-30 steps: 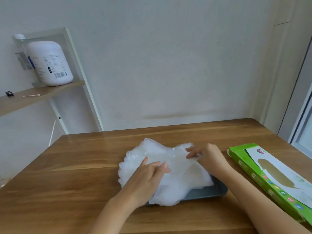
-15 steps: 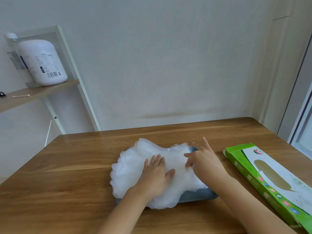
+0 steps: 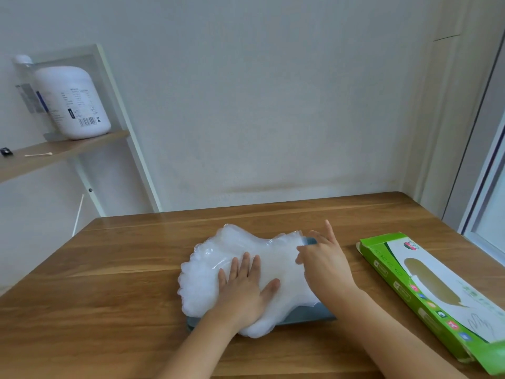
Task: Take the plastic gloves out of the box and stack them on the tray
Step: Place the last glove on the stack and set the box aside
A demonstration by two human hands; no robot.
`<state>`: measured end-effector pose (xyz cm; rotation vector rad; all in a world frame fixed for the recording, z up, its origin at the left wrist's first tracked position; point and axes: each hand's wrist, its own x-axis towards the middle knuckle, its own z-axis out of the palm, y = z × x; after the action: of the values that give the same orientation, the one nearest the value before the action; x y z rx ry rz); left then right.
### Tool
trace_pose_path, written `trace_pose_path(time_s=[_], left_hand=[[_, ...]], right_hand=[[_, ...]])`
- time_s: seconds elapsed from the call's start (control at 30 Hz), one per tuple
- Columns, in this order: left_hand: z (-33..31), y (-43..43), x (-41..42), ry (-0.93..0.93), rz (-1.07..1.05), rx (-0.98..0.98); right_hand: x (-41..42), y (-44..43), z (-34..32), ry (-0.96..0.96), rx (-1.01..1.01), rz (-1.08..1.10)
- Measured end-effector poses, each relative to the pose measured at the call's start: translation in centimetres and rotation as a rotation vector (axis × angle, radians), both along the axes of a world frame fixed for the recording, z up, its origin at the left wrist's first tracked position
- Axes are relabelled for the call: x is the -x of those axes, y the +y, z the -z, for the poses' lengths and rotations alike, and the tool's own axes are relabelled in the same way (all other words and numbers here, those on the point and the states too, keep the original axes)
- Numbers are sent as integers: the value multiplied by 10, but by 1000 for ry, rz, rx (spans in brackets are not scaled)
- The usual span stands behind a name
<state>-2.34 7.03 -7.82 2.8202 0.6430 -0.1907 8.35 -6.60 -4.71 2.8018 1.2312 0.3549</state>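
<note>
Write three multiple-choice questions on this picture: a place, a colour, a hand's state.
1. Where does the green box lie, seen from the tray? A. to its left B. to its right C. behind it
2. What colour is the tray? A. red B. grey-blue C. yellow
3. How is the left hand? A. flat on the gloves, fingers straight B. curled round the box C. raised in the air
Answers: 1 B, the box lies right of the tray; 2 B, its bare rim shows grey-blue under the gloves; 3 A, the palm presses the pile.

One head-worn wide-angle view looks forward and down, close over the table (image 3: pixel 109 269), facing the wall (image 3: pixel 273 105).
</note>
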Motion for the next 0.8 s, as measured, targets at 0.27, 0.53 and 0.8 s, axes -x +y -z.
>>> trace_pose_path(time_s=[0.27, 0.53, 0.8], left_hand=[[7, 3, -7, 63, -32, -33], [2, 9, 4, -53, -33, 62], [-9, 28, 27, 102, -105, 39]], right_hand=[[37, 23, -11, 704, -544, -221], [11, 15, 29, 618, -118, -203], [6, 9, 35, 494, 38, -27]])
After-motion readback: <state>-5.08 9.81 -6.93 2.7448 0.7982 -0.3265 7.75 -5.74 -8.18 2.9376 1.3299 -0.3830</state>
